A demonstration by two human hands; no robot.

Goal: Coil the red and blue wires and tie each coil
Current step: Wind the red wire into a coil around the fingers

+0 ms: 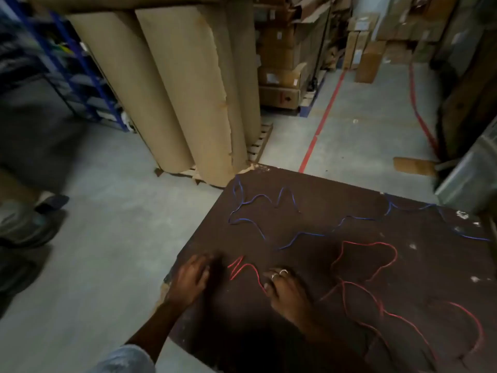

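Red wire (357,286) under right hand (287,289) fingertips, left hand (192,275) flat alongside

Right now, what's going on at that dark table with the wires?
A person is just starting on the red wire: the right hand rests on it near its kinked end, while the left hand lies flat on the dark table beside that end, apart from it. The red wire is sprawled loose, uncoiled. The blue wire lies untouched farther back, also uncoiled. No ties are visible.
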